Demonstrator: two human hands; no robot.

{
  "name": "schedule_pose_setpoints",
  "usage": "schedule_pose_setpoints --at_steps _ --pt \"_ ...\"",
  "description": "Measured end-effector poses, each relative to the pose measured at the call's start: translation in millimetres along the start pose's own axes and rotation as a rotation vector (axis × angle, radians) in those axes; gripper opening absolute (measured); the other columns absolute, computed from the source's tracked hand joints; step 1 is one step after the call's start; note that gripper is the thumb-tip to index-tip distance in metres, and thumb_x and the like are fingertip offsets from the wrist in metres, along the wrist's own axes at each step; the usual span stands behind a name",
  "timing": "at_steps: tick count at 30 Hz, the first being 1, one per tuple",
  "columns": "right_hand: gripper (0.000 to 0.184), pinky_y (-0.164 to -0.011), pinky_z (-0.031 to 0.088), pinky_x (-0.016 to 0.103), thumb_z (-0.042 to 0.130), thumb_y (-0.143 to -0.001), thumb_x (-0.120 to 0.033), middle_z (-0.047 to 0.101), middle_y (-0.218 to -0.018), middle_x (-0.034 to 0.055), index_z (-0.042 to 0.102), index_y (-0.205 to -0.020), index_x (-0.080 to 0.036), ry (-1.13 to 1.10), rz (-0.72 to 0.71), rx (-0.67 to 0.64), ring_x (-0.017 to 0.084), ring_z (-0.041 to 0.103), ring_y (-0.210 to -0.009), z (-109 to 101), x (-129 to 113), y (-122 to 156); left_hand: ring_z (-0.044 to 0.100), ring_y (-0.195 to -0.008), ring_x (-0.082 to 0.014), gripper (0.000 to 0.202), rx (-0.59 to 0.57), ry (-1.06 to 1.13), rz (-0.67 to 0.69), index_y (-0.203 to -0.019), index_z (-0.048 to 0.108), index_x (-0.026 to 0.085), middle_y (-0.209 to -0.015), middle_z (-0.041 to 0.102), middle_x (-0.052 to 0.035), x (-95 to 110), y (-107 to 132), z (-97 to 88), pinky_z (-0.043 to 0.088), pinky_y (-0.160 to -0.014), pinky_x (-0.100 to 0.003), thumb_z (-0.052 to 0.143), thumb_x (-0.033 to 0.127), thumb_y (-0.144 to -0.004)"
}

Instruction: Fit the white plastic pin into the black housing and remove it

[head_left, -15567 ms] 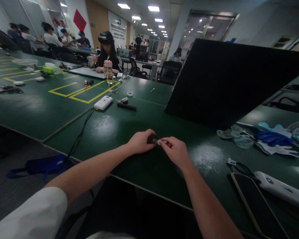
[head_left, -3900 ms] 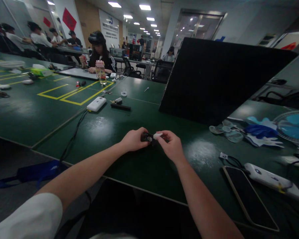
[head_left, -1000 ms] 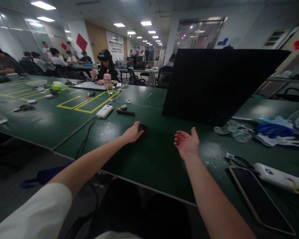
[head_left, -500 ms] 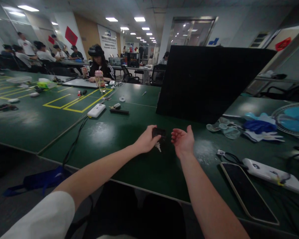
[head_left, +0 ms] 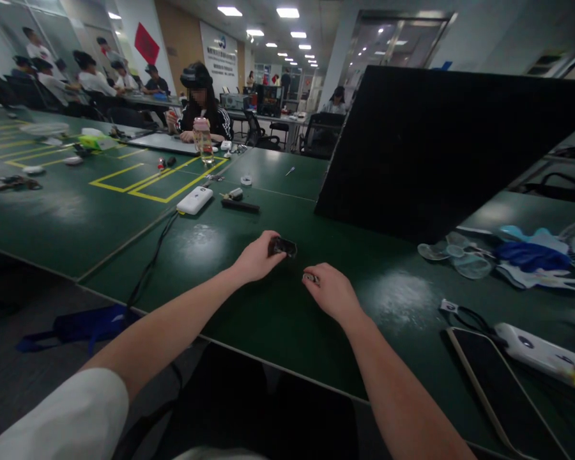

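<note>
My left hand [head_left: 255,259] is closed around one end of a small black block-shaped piece [head_left: 284,248], holding it just over the green table [head_left: 263,332]. Lower and to its right, my right hand [head_left: 336,294] pinches a small light-grey piece [head_left: 310,278] between thumb and fingers; most of that piece is covered, and I cannot make out its kind. The two hands are apart. Beyond my left hand lie a black bar [head_left: 240,206] and a white power bank [head_left: 195,200] with a dark cable.
A large black panel [head_left: 426,153] stands on the table ahead to the right. Clear fan blades [head_left: 470,266], blue gloves [head_left: 531,255], a smartphone [head_left: 501,390] and another white power bank [head_left: 531,348] lie at the right. A person [head_left: 204,108] wearing a headset sits across, behind a bottle [head_left: 204,142].
My right hand has gone from open to pinching the light-grey piece, seen earlier hanging below the black piece. My left hand has shifted left with the black piece. The view has turned slightly left.
</note>
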State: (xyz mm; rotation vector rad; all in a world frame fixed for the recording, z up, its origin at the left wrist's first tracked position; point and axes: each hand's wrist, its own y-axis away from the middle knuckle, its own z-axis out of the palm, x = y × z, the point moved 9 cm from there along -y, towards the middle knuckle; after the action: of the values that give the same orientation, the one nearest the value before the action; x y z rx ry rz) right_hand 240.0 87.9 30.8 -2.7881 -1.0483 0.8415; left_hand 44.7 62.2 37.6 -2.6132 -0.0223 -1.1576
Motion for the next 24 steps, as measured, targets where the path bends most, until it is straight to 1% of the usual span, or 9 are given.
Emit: schedule_pose_setpoints --at_steps 3,4,6,9,11,14,19,22,24 --pt "0.017 -0.072 0.049 0.040 0.064 -0.089 -0.040 0.069 -0.099 0.0054 0.071 -0.101 -0.030 -0.086 0.040 0.087 0.024 0.064 -0.083 -15.6 1.6 0.9 0.068 -0.093 -0.0239 0.049 -0.081 -0.107 0.034 -0.126 0.052 0.025 -0.109 0.070 -0.0067 9.2 7.1 10.6 0.053 -0.079 -0.036 0.070 0.036 -0.082" --pt "0.016 -0.072 0.050 0.040 0.063 -0.090 -0.041 0.069 -0.100 0.0048 0.070 -0.099 -0.030 -0.127 0.024 0.116 0.023 0.064 -0.083 -20.5 -2.7 1.3 0.068 -0.091 -0.0239 0.048 -0.101 -0.125 0.044 -0.125 0.053 0.025 -0.108 0.070 -0.0059 11.3 9.3 13.9 0.053 -0.077 -0.036 0.070 0.036 -0.081" --pt "0.014 -0.078 0.051 0.040 0.061 -0.091 -0.040 0.070 -0.105 0.0040 0.070 -0.094 -0.029 -0.196 -0.056 0.154 0.023 0.064 -0.091 -27.3 -17.8 1.8 0.069 -0.089 -0.0234 0.048 -0.141 -0.125 0.071 -0.124 0.054 0.026 -0.105 0.072 -0.0046 15.8 13.2 20.8 0.054 -0.076 -0.036 0.070 0.036 -0.080" --pt "0.012 -0.090 0.049 0.044 0.061 -0.093 -0.034 0.071 -0.110 0.0030 0.071 -0.091 -0.029 -0.190 -0.180 0.139 0.024 0.063 -0.103 -27.3 -41.8 1.8 0.070 -0.091 -0.0229 0.049 -0.189 -0.072 0.109 -0.124 0.056 0.026 -0.105 0.073 -0.0041 23.4 17.8 29.6 0.055 -0.078 -0.036 0.071 0.037 -0.079" --pt "0.014 -0.091 0.049 0.046 0.059 -0.094 -0.032 0.071 -0.112 0.0029 0.073 -0.092 -0.030 -0.127 -0.214 0.101 0.025 0.063 -0.104 -22.4 -49.8 1.0 0.071 -0.093 -0.0224 0.048 -0.217 -0.028 0.111 -0.123 0.057 0.025 -0.107 0.073 -0.0045 26.3 19.7 33.2 0.055 -0.080 -0.035 0.071 0.036 -0.078" --pt "0.019 -0.088 0.051 0.047 0.056 -0.095 -0.033 0.070 -0.116 0.0025 0.075 -0.097 -0.032 -0.044 -0.225 0.058 0.025 0.062 -0.103 -15.9 -50.9 0.6 0.071 -0.092 -0.0215 0.048 -0.237 0.013 0.096 -0.122 0.057 0.025 -0.107 0.073 -0.0046 27.3 20.8 34.0 0.055 -0.079 -0.034 0.071 0.036 -0.077" --pt "0.021 -0.091 0.051 0.048 0.055 -0.095 -0.032 0.068 -0.116 0.0041 0.074 -0.105 -0.032 -0.040 -0.233 0.072 0.026 0.061 -0.106 -15.8 -48.0 3.7 0.071 -0.089 -0.0209 0.048 -0.238 -0.004 0.092 -0.121 0.058 0.025 -0.103 0.073 -0.0041 28.7 20.9 30.7 0.055 -0.077 -0.034 0.072 0.036 -0.077" --pt "0.020 -0.089 0.052 0.047 0.056 -0.095 -0.035 0.067 -0.115 0.0053 0.074 -0.102 -0.032 -0.078 -0.214 0.078 0.026 0.062 -0.104 -18.8 -45.4 4.2 0.071 -0.089 -0.0214 0.048 -0.242 -0.011 0.081 -0.122 0.058 0.025 -0.104 0.073 -0.0043 28.1 20.4 30.7 0.054 -0.076 -0.034 0.071 0.038 -0.077" --pt "0.019 -0.084 0.054 0.045 0.058 -0.094 -0.039 0.066 -0.112 0.0063 0.074 -0.099 -0.030 -0.101 -0.159 0.129 0.025 0.063 -0.099 -25.9 -36.7 3.0 0.071 -0.091 -0.0218 0.048 -0.229 -0.023 0.078 -0.122 0.057 0.025 -0.105 0.073 -0.0044 26.5 19.2 29.7 0.054 -0.076 -0.034 0.071 0.039 -0.078"
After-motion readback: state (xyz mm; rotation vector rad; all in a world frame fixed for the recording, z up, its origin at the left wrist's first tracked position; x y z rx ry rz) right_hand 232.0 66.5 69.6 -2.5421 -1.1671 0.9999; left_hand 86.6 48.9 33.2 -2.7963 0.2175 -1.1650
